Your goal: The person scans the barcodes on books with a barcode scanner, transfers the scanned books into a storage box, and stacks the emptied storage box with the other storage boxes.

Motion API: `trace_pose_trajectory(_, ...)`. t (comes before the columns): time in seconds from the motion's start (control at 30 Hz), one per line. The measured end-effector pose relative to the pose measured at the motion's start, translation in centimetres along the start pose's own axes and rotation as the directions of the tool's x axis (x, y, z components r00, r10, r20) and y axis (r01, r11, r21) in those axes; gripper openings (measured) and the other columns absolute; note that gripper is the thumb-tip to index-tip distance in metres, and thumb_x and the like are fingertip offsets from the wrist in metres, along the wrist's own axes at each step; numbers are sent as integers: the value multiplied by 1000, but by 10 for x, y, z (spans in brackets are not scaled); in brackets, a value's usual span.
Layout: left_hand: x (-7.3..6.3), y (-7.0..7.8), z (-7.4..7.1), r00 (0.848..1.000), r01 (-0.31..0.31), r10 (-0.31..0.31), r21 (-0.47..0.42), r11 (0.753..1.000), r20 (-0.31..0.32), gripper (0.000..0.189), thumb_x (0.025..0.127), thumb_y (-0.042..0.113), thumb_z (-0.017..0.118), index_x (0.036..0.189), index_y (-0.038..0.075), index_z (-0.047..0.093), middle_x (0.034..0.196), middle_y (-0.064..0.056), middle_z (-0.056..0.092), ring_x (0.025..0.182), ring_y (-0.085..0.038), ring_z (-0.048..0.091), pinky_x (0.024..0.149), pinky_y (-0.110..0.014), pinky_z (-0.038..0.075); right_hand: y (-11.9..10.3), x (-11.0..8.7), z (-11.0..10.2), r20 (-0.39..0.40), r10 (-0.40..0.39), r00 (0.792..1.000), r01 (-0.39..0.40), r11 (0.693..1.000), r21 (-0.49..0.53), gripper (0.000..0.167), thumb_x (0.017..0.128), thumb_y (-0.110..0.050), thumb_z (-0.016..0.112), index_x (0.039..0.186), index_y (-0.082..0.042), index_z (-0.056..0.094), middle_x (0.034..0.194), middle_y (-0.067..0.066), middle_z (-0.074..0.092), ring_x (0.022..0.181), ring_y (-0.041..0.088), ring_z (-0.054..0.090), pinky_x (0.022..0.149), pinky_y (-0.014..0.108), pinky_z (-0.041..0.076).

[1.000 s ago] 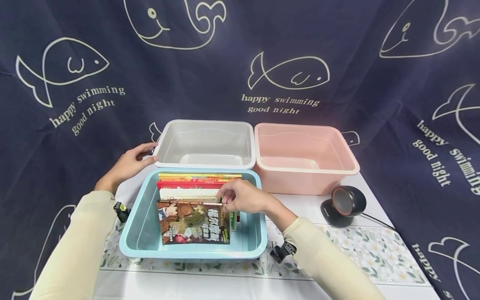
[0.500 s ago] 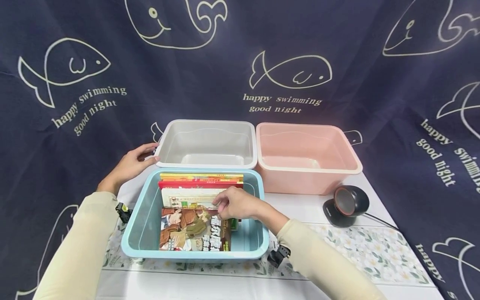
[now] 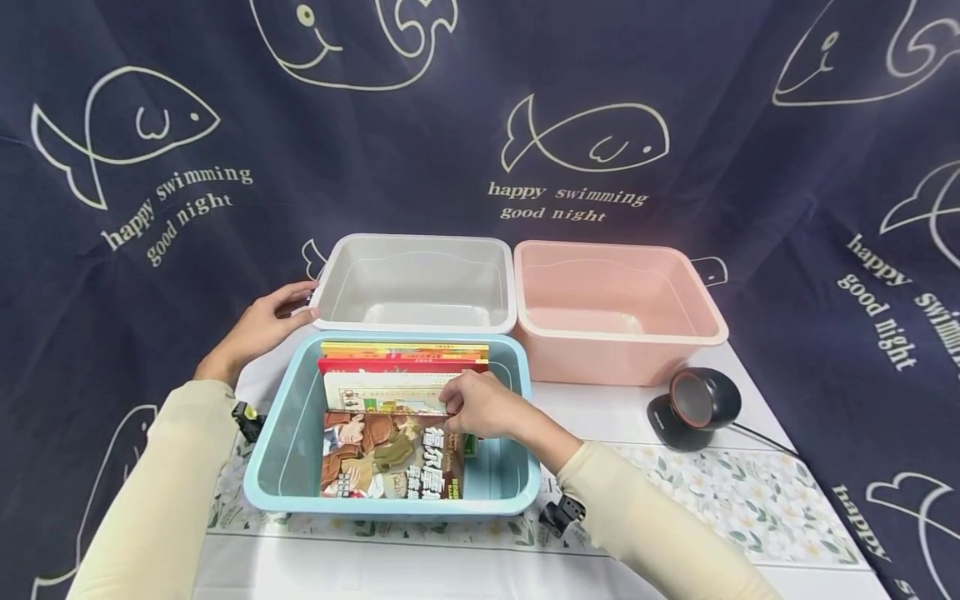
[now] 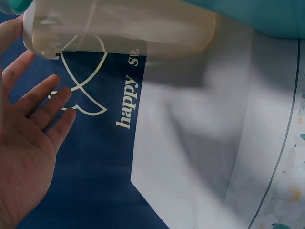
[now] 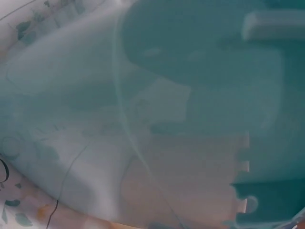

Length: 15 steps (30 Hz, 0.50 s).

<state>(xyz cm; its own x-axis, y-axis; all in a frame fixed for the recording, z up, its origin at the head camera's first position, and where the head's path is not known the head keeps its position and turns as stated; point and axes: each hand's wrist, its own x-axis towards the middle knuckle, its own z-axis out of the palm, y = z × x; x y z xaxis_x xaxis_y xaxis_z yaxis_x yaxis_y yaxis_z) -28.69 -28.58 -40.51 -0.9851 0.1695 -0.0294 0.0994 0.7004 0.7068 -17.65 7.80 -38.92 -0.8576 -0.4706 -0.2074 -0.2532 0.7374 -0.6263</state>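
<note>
A light blue bin [image 3: 258, 475] holds several upright books. Foremost is a brown comic book [image 3: 393, 454] with white Chinese characters, its top tilted toward me. Behind it stand a white book [image 3: 356, 383], a red book [image 3: 360, 365] and yellow-orange books [image 3: 405, 349]. My right hand [image 3: 487, 407] reaches into the bin with bent fingers at the right top edges of the brown and white books; whether it pinches one is hidden. My left hand [image 3: 262, 327] touches the left rim of the grey bin [image 3: 412, 321]; its fingers [image 4: 45, 107] are extended in the left wrist view.
A pink bin [image 3: 600, 358] stands beside the grey one at the back. To the right sits a black round device [image 3: 701, 400] with a cable. A floral strip [image 3: 742, 500] crosses the white table. In the right wrist view, the blurred blue bin wall [image 5: 62, 95] fills the picture.
The brown comic book has tipped toward me, uncovering more of the white book behind it. My right hand moved forward with it, then slightly back to the right. My left hand stays at the grey rim.
</note>
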Motion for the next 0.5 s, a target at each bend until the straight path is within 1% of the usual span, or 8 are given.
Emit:
trace_pose_trajectory(0.07,0,-1,0,1000,-6,6,-2,1000,-3,72,102,48,60,162,17,34,162,-26,39,146,-51,42,116,-67,37,1,0,1,6,11,1000,-11,1000,21,35,84,-7,82,118,-2,75,100,7,78,96,19,71,86,33,57)
trace_pose_trajectory(0.17,1,-3,1,1000,-18,17,-6,1000,-10,71,102,47,61,162,16,35,162,-26,40,145,-50,43,115,-67,38,4,2,1,25,33,999,-35,994,107,32,85,-2,78,117,-1,75,96,5,76,88,15,68,75,28,56)
trace_pose_trajectory(0.3,3,-6,1,1000,-27,26,-17,999,-15,71,102,47,61,161,16,36,161,-25,41,145,-49,44,115,-67,38,5,4,2,53,69,996,-79,968,236,32,85,4,70,116,0,74,89,3,73,76,12,61,64,24,49)
trace_pose_trajectory(0.37,3,-6,1,1000,-26,26,-22,999,-15,72,102,47,61,161,16,36,161,-25,41,145,-49,44,115,-66,38,6,5,2,59,79,995,-92,961,260,31,85,3,70,115,0,74,86,3,72,72,11,59,63,24,48)
trace_pose_trajectory(0.43,4,-7,2,1000,-26,26,-22,999,-16,72,102,47,62,161,16,36,161,-25,41,145,-49,44,115,-66,38,6,5,2,68,85,994,-101,957,274,30,85,2,69,114,0,74,85,3,71,66,11,52,60,24,44)
trace_pose_trajectory(0.5,4,-7,2,999,-28,28,-20,999,-17,72,102,47,62,161,15,36,161,-25,42,145,-49,44,115,-65,38,6,6,3,72,89,993,-106,954,279,28,86,2,69,113,1,74,85,4,70,63,11,49,58,24,41)
